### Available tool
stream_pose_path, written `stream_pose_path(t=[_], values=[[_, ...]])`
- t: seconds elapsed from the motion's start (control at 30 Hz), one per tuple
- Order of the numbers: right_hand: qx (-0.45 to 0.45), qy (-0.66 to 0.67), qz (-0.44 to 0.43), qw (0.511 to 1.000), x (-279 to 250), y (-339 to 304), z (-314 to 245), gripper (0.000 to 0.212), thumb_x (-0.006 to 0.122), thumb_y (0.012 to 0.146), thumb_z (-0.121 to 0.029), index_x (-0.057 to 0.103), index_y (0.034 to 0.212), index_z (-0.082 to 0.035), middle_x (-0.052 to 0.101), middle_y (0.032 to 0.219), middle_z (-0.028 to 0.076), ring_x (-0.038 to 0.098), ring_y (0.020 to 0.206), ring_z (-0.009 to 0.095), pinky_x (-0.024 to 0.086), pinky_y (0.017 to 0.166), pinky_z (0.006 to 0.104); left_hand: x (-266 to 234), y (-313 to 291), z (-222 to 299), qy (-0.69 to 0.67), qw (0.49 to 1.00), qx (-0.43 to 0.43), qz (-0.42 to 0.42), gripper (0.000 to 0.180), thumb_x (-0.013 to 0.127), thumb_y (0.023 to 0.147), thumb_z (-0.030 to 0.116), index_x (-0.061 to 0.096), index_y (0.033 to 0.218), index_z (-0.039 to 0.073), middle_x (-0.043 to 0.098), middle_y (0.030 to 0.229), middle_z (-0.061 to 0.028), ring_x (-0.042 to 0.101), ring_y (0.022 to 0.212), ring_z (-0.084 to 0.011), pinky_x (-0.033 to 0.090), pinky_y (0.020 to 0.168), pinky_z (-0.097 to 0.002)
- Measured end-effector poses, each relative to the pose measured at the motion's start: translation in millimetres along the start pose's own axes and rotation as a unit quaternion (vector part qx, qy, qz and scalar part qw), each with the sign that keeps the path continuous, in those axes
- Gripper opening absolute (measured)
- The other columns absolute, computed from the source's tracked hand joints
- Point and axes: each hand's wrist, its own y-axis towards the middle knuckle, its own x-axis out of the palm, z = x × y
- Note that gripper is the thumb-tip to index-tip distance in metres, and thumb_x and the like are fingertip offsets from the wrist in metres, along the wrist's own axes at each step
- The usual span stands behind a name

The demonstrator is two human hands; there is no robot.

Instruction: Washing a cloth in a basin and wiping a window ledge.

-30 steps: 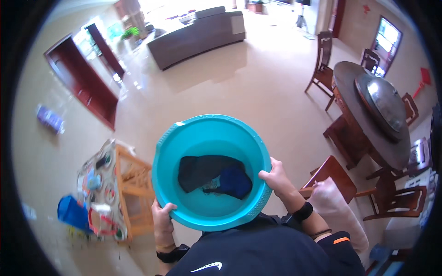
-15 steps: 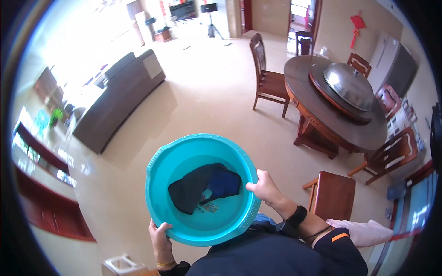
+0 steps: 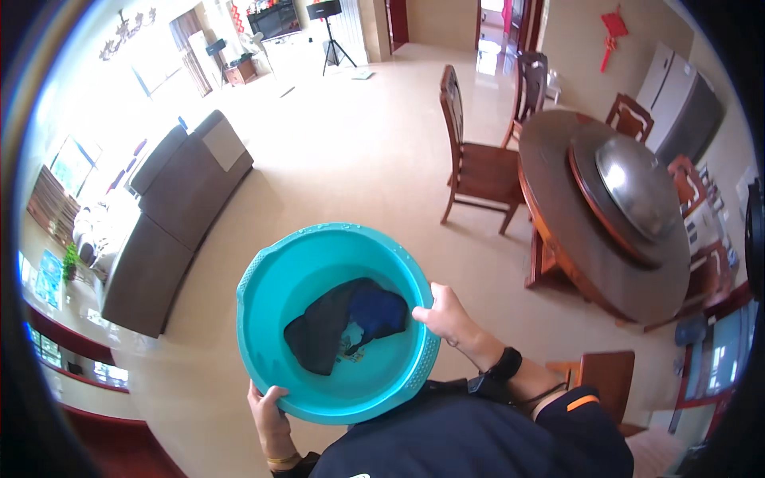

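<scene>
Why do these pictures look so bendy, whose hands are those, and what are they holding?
There's no robot here, just a person wearing a wide fisheye camera on their head. It looks down, and its lens bends straight edges. The left hand and right hand hold a round turquoise plastic basin by its rim, one on each side. Dark grey and dark blue fabric lies inside. Off to the right stands a round dark-brown table with a shiny silver dome on top.
</scene>
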Motion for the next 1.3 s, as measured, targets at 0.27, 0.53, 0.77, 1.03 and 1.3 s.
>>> stream_pose_path(t=[0.27, 0.53, 0.77, 1.03, 1.3], values=[[0.033, 0.092, 0.051, 0.994, 29.9, 226.3, -62.9, 0.032, 0.059, 0.074, 0.000, 0.060, 0.104, 0.008, 0.066, 0.088, 0.010, 0.063, 0.075, 0.015, 0.051, 0.067, 0.0288, 95.2, 280.4, 49.0, 0.006, 0.995, -0.001, -0.096, 0.049, 0.056, 0.064, -0.007, 0.056, 0.113, -0.004, 0.065, 0.092, -0.0077, 0.061, 0.075, -0.0166, 0.050, 0.066, -0.0268], [0.006, 0.084, 0.147, 0.986, 21.0, 447.4, -110.7, 0.027, 0.057, 0.072, 0.003, 0.060, 0.099, 0.007, 0.066, 0.087, 0.009, 0.063, 0.075, 0.014, 0.050, 0.067, 0.0280, 244.9, 528.5, 109.7, 0.031, 0.980, -0.027, -0.193, 0.041, 0.055, 0.067, -0.005, 0.058, 0.108, -0.005, 0.064, 0.087, -0.0060, 0.060, 0.071, -0.0135, 0.049, 0.061, -0.0241], [-0.016, 0.098, 0.176, 0.979, -23.6, 685.8, -134.6, 0.020, 0.056, 0.071, 0.002, 0.059, 0.091, 0.005, 0.062, 0.079, 0.005, 0.057, 0.070, 0.011, 0.047, 0.063, 0.0271, 394.7, 720.1, 134.1, 0.050, 0.980, -0.031, -0.191, 0.048, 0.057, 0.068, -0.005, 0.057, 0.116, -0.005, 0.065, 0.090, -0.0063, 0.062, 0.074, -0.0137, 0.050, 0.064, -0.0241], [0.029, 0.127, 0.160, 0.979, -63.0, 937.6, -178.9, 0.021, 0.056, 0.071, 0.004, 0.060, 0.091, 0.004, 0.063, 0.082, 0.004, 0.057, 0.070, 0.011, 0.046, 0.066, 0.0253, 552.7, 927.9, 181.6, 0.072, 0.975, -0.019, -0.210, 0.050, 0.059, 0.070, -0.001, 0.055, 0.120, -0.005, 0.065, 0.097, -0.0078, 0.062, 0.079, -0.0142, 0.052, 0.068, -0.0243], [0.054, 0.130, 0.223, 0.965, -109.4, 1166.3, -206.9, 0.029, 0.056, 0.071, 0.006, 0.061, 0.099, 0.005, 0.064, 0.090, 0.005, 0.059, 0.078, 0.013, 0.048, 0.073, 0.0272, 734.6, 1147.5, 199.0, 0.085, 0.960, -0.045, -0.264, 0.054, 0.058, 0.071, -0.001, 0.054, 0.125, -0.005, 0.066, 0.098, -0.0077, 0.062, 0.083, -0.0141, 0.051, 0.072, -0.0271]])
